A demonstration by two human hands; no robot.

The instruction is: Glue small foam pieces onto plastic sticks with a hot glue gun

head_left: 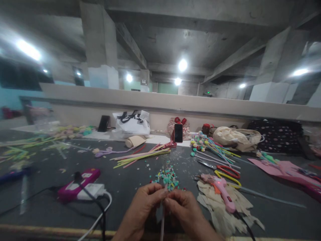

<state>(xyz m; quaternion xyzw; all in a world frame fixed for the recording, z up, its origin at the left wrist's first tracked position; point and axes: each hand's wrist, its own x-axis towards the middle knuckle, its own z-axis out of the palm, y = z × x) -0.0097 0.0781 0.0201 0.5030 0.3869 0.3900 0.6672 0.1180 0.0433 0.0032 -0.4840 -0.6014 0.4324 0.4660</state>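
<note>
Head view — pale stick, seemingly pinched between both hands

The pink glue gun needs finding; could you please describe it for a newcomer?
On the dark table, a ragged cream sheet lies beside the right hand. The pink glue gun rests on it, nearer than the scissors; its orange trigger sets it apart.
</note>
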